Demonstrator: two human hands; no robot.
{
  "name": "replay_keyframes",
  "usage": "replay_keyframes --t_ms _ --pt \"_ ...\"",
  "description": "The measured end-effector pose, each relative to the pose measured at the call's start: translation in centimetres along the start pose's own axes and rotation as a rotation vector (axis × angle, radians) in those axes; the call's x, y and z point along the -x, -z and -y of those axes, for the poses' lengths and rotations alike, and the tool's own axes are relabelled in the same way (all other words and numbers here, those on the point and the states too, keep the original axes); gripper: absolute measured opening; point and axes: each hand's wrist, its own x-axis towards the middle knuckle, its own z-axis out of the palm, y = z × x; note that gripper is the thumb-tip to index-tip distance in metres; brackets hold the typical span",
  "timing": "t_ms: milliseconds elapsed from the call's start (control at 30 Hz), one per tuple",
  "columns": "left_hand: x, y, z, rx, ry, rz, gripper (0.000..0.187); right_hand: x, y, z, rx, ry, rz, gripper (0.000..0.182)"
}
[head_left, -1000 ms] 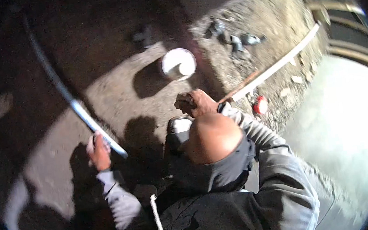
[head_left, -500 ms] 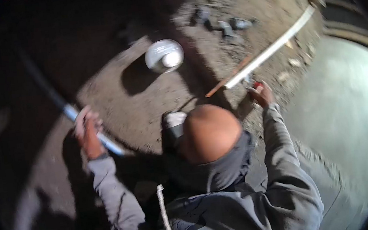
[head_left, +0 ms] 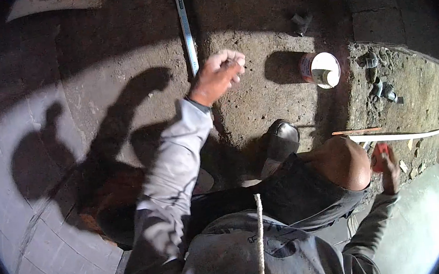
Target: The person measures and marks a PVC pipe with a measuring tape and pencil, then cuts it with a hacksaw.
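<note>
My left hand (head_left: 218,76) is raised over the rough ground, its fingers curled together. Whether anything is inside them is hidden. Just left of it lies a long, narrow blue-and-white straightedge (head_left: 186,32), its near part covered by my wrist and sleeve. At the right, my right hand (head_left: 390,170) is closed around a small red object (head_left: 380,156), whose kind I cannot make out. Close to that hand, a white strip (head_left: 401,135) and a thin orange-brown stick (head_left: 357,131) lie on the ground.
A white bucket (head_left: 308,68) with a pale thing inside stands ahead of my shoe (head_left: 284,140). Dark scraps (head_left: 384,91) lie on the rubble at right. Grey tiles (head_left: 56,253) cover the left side; a smooth pale surface (head_left: 416,229) is at lower right.
My view has swung round. My left hand, earlier around the straightedge, is now off it to its right. The red object is still in my right hand.
</note>
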Motion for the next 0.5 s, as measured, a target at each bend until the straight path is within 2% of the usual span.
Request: replay_keyframes --t_ms 67,133,167,233,300,367,400,433,500 --pt "-0.1 1.6 -3.5 -0.230 -0.047 0.084 0.041 -1.9 -2.4 6.3 0.016 0.102 0.111 0.079" --pt "0.4 3.3 -6.8 -0.393 -0.097 0.202 0.045 -5.4 -5.8 11.5 0.109 0.333 0.301 0.076" --pt "1.0 4.1 -8.1 -0.428 -0.124 0.244 0.047 -7.2 -8.7 14.7 0.396 0.537 0.361 0.075" --pt "2.7 5.2 -10.0 -0.439 -0.164 0.297 0.053 -9.3 -15.4 20.1 0.295 0.461 0.660 0.070" --pt "5.0 6.4 -11.3 -0.389 -0.191 0.244 0.055 -8.2 -23.5 25.2 0.140 0.451 0.911 0.067" --pt "6.9 8.1 -11.0 -0.306 -0.200 0.181 0.057 -6.3 -31.3 28.8 0.497 0.807 0.927 0.069" --pt "8.1 9.5 -10.3 -0.295 -0.177 0.028 0.048 -6.1 -33.9 29.5 0.629 0.862 0.922 0.070" --pt "9.4 11.5 -9.9 -0.232 -0.129 0.035 0.043 -5.8 -35.9 29.5 0.632 0.883 0.950 0.070" --pt "11.6 16.0 -8.1 -0.129 -0.094 0.039 0.032 -5.1 -41.3 29.5 0.480 1.179 0.893 0.069"
